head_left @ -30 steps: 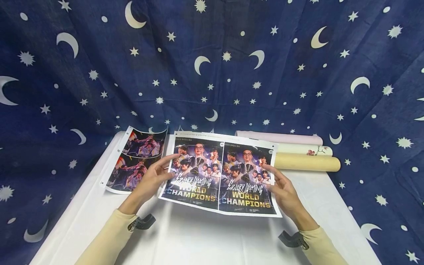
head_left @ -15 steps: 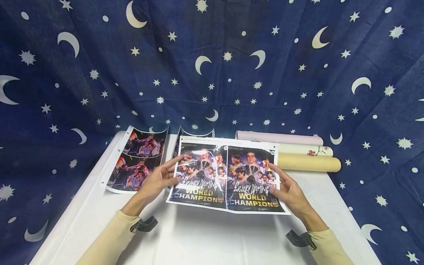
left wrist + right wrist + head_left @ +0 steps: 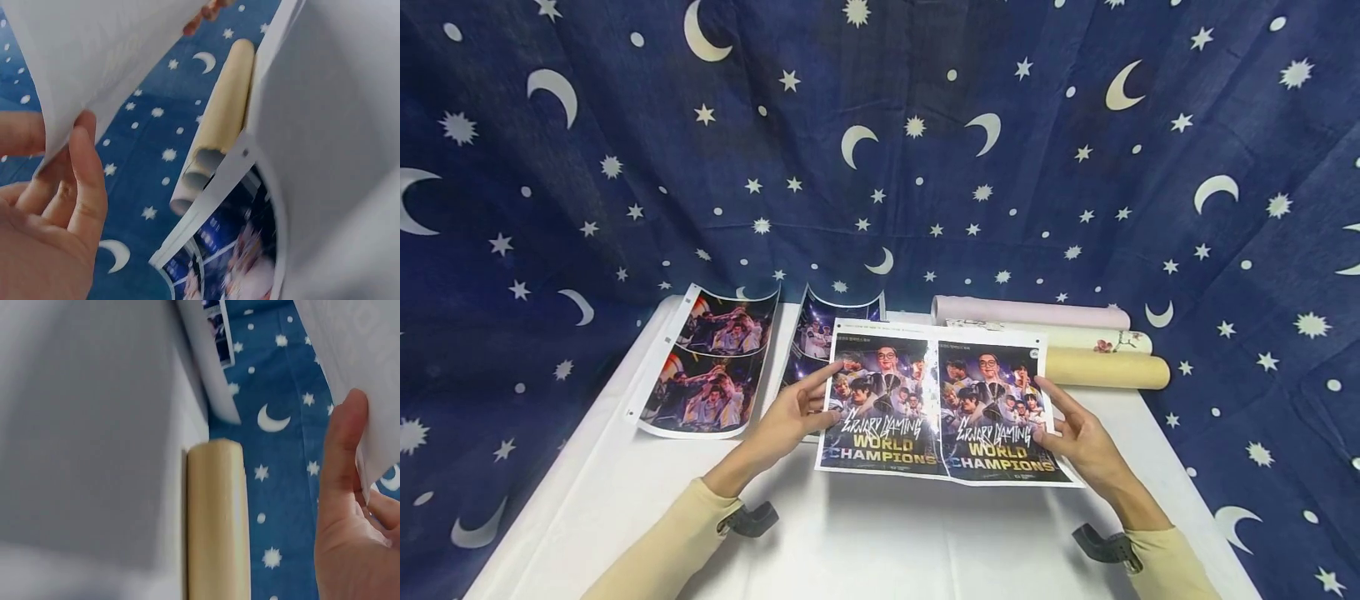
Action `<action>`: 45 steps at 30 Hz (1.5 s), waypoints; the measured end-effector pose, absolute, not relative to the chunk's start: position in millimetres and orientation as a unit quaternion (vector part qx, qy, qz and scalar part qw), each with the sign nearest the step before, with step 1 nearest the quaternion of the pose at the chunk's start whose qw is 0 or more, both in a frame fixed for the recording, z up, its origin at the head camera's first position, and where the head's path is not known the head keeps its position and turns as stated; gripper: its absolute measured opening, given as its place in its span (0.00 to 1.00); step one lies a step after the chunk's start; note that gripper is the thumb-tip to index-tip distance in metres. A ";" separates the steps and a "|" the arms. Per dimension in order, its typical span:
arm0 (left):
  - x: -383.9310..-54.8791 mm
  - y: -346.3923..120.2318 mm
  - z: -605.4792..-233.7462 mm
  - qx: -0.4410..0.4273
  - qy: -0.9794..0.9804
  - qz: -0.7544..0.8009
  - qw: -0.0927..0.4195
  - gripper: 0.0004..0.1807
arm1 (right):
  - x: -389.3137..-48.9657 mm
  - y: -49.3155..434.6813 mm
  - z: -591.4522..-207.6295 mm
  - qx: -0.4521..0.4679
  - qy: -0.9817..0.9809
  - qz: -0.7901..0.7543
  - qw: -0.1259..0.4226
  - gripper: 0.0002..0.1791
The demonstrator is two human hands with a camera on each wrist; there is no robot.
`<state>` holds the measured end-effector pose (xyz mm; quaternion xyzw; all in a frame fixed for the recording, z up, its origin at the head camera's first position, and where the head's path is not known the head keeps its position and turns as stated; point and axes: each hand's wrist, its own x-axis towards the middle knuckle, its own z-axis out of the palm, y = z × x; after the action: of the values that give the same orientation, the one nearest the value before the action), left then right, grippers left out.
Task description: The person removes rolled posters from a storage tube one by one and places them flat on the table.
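Note:
A glossy poster sheet [image 3: 887, 400] printed with two matching team pictures is held up above the table, slightly bent along its middle. My left hand [image 3: 786, 425] pinches its left edge between thumb and fingers, and my right hand [image 3: 1078, 433] pinches the right edge. In the left wrist view the left hand [image 3: 56, 212] grips the sheet's white back [image 3: 94, 56]. The right wrist view shows the right hand [image 3: 356, 487] with its thumb against the paper. Part of a second printed sheet [image 3: 816, 329] lies behind the held poster, its lower right hidden.
Another printed sheet [image 3: 711, 358] with two stage photos curls up at the table's back left. At the back right lie a pink roll [image 3: 1037, 312], a floral roll [image 3: 1123, 340] and a yellow roll [image 3: 1105, 367]. A starry blue cloth [image 3: 880, 167] hangs behind the white table [image 3: 880, 550].
Both hands have carried the poster to the right and a little toward the front. More of the second printed sheet behind it has come into view. The rolls have stayed put.

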<state>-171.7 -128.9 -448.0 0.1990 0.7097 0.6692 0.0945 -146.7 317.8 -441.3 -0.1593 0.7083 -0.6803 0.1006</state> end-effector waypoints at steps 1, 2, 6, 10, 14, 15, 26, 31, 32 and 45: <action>-171.4 -124.9 -448.7 0.196 0.712 0.667 0.098 0.43 | -146.6 321.1 -442.1 -0.163 0.708 -0.680 0.097 0.46; -171.3 -120.8 -449.7 0.193 0.716 0.663 0.099 0.42 | -146.9 324.9 -443.4 -0.169 0.707 -0.680 0.094 0.46; -168.7 -105.0 -452.7 0.180 0.725 0.655 0.112 0.43 | -148.2 340.1 -450.1 -0.197 0.688 -0.693 0.089 0.45; -166.6 -90.2 -456.5 0.174 0.715 0.664 0.130 0.43 | -149.0 357.6 -456.6 -0.209 0.665 -0.708 0.110 0.44; -166.2 -76.5 -459.9 0.181 0.696 0.677 0.157 0.44 | -149.9 377.2 -460.8 -0.192 0.676 -0.699 0.132 0.42; -166.3 -73.6 -460.6 0.186 0.691 0.679 0.162 0.45 | -150.2 382.0 -461.7 -0.188 0.682 -0.694 0.138 0.42; -166.7 -47.4 -467.0 0.206 0.691 0.660 0.212 0.50 | -151.1 416.4 -472.7 -0.156 0.711 -0.660 0.187 0.40; -164.8 -37.8 -469.6 0.206 0.726 0.613 0.234 0.54 | -149.0 428.6 -470.3 -0.130 0.717 -0.652 0.210 0.41; -164.4 -36.1 -470.3 0.206 0.731 0.606 0.237 0.55 | -148.6 430.9 -469.4 -0.129 0.717 -0.649 0.217 0.41; -168.9 -5.8 -483.9 0.183 0.750 0.586 0.246 0.58 | -146.9 455.5 -457.6 -0.059 0.858 -0.456 0.231 0.45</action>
<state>-168.9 -5.8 -483.9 0.1826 0.7505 0.5855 0.2462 -146.9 455.5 -457.6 -0.0590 0.8575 -0.4558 0.2310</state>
